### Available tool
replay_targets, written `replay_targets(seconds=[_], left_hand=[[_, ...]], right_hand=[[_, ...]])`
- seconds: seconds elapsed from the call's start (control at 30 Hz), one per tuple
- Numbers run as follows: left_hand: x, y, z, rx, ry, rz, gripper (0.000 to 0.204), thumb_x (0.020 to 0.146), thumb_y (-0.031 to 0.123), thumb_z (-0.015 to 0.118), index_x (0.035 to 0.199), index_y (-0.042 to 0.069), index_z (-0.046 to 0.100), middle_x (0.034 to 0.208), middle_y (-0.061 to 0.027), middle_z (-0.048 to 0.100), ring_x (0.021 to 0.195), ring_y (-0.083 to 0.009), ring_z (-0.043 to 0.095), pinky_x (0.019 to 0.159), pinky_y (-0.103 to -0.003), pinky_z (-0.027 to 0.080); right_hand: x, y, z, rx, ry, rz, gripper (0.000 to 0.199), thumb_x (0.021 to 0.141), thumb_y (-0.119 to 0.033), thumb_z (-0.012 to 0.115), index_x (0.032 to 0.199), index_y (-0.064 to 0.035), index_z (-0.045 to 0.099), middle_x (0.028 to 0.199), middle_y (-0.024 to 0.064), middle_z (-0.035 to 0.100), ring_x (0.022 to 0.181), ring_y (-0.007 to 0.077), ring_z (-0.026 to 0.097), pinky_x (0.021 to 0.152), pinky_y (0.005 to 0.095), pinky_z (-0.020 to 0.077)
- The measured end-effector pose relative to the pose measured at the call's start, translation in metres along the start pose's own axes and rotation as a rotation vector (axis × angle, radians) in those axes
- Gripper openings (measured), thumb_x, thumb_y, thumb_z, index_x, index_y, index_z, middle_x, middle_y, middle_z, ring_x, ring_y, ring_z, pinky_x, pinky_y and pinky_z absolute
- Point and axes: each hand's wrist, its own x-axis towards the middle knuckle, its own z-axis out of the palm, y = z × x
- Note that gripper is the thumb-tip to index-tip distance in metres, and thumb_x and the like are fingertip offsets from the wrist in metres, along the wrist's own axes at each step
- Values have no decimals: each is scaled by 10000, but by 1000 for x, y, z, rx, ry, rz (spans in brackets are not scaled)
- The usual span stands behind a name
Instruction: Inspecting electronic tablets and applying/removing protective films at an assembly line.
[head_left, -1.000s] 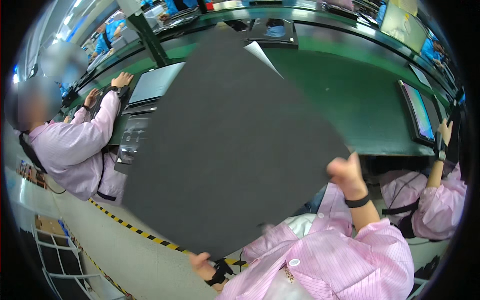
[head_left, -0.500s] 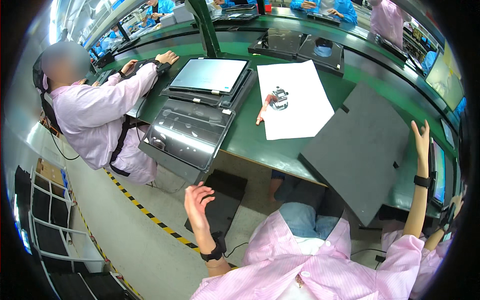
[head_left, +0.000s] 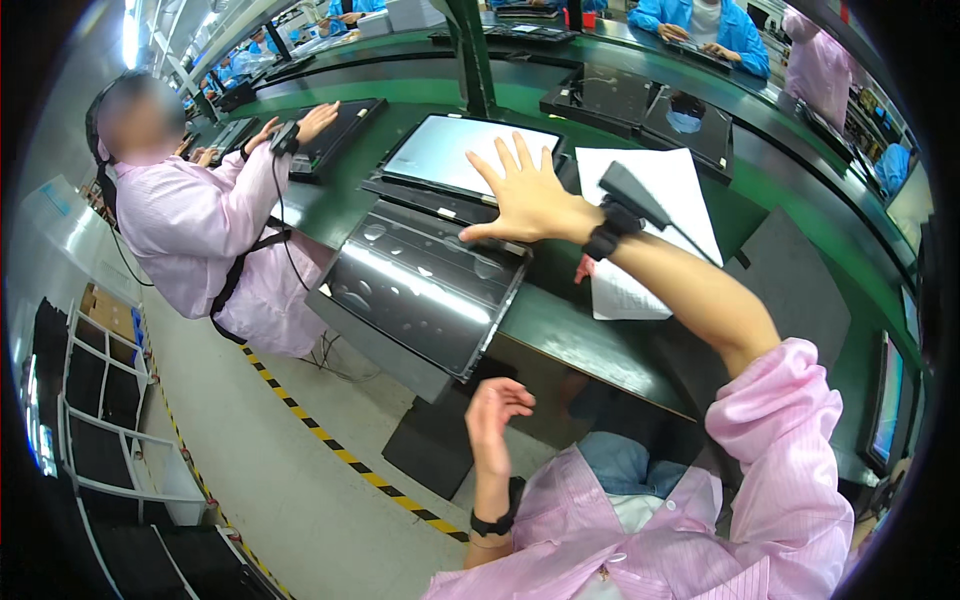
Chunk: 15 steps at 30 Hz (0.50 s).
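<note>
My right hand spreads its fingers wide over the stack of flat panels, holding nothing. A panel with a pale lit screen lies behind it. A dark glossy panel with bubbly clear film on top is on the near side; whether the hand touches either I cannot tell. My left hand is raised below the near panel's lower corner, apart from it, fingers loosely bent and nothing in them. A white paper sheet lies right of the stack, partly hidden by my right forearm. A small reddish thing shows at its edge.
A grey flat board lies on the green bench at right, near a monitor. Two black panels lie further back. A co-worker works at left. Black sheets are on the floor below the bench edge.
My right hand has swung from the far right to above the panels. My left hand has shifted right in the picture. The view has turned left, and the co-worker's hands have moved.
</note>
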Motion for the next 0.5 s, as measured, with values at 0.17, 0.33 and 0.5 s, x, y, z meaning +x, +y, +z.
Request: replay_targets(seconds=[0.17,0.33,0.5], left_hand=[[-10,-5,5,111,-129,-67,383,1022,271,353,975,-31,584,847,-97,615,798,-153,612,726,-278,487],[-11,-15,0,63,-250,-125,256,1000,197,435,988,2,601,868,-45,626,816,-94,592,718,-235,456],[-19,-8,-2,68,-282,-136,223,984,193,481,997,8,604,888,-39,634,830,-94,599,726,-231,451]], right_hand=[[18,-3,15,-15,-198,88,968,747,-720,554,1452,-100,323,1433,315,285,1348,492,233,1006,707,209],[23,3,4,-117,-168,-272,600,819,-400,645,1154,77,504,893,231,597,755,372,629,664,421,517],[21,11,3,-242,-153,-373,528,839,-318,622,1157,86,501,887,238,604,717,370,638,664,415,529]])
